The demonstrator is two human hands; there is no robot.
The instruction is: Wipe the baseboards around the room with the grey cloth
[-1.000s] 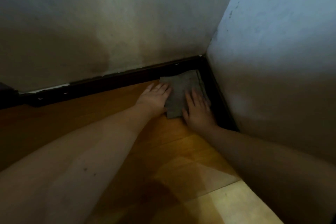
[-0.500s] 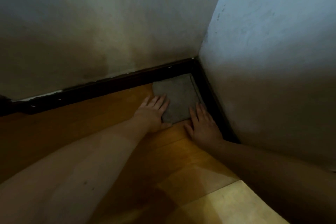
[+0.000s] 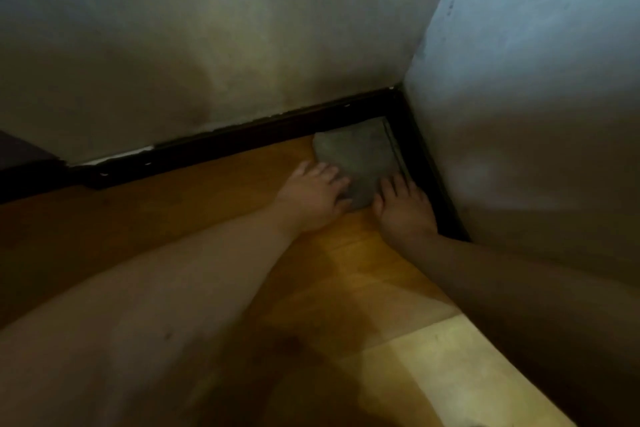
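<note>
A folded grey cloth (image 3: 360,152) lies flat on the wooden floor, pushed into the room's corner. A dark baseboard (image 3: 242,139) runs along the back wall, and a second stretch of baseboard (image 3: 433,184) follows the right wall. My left hand (image 3: 311,194) lies flat with its fingers on the cloth's near left edge. On the cloth's near right edge rest the straight fingers of my right hand (image 3: 403,208), close to the right baseboard. Neither hand grips the cloth.
Two pale walls (image 3: 242,28) meet at the corner above the cloth. The wooden floor (image 3: 173,211) stretches left and toward me, with a lighter patch at the lower right. A dark object (image 3: 20,152) sits at the far left against the wall.
The cloth slid deeper into the corner and now lies flatter against both baseboards. Both hands shifted back to its near edge.
</note>
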